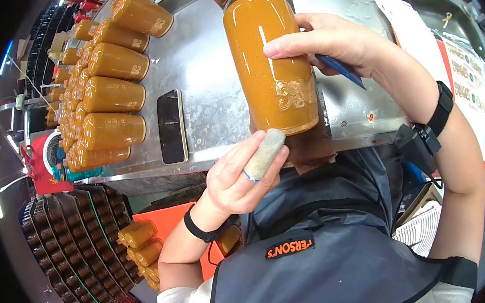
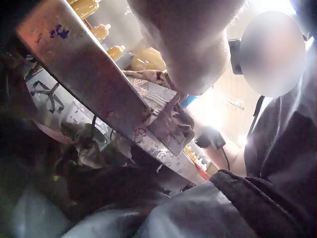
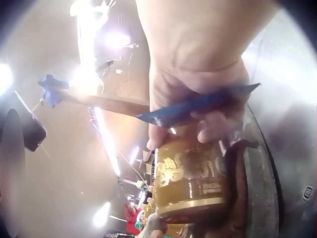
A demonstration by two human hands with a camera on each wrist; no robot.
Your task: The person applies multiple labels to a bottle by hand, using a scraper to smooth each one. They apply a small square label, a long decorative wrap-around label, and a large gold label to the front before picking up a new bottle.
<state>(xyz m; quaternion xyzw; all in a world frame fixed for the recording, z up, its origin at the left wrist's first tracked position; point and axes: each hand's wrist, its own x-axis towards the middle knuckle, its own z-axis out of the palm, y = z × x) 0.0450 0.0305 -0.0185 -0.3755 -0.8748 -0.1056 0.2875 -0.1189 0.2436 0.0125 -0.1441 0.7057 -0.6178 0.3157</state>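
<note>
My right hand (image 1: 344, 42) grips a large glossy amber-brown bottle (image 1: 273, 67), thumb across its front and the other fingers behind. The bottle leans with its neck away from the body and carries a raised gold emblem near its base. A flat, pointed blue strip (image 1: 342, 71) sticks out from beneath that palm; in the right wrist view the strip (image 3: 198, 106) crosses under the hand. My left hand (image 1: 240, 180) has its fingers extended at the bottle's base. One of its fingers appears wrapped in a grey-beige cloth sleeve (image 1: 265, 153) with a blue band, its tip right at the bottle's bottom edge.
Many similar amber bottles (image 1: 115, 94) stand along the left of the metal table (image 1: 201, 96). A dark phone (image 1: 172, 125) lies between them and the held bottle. Brown board (image 1: 317, 158) lies beneath that bottle. Printed sheets (image 1: 468, 79) lie at right; dark racks (image 1: 73, 240) stand lower left.
</note>
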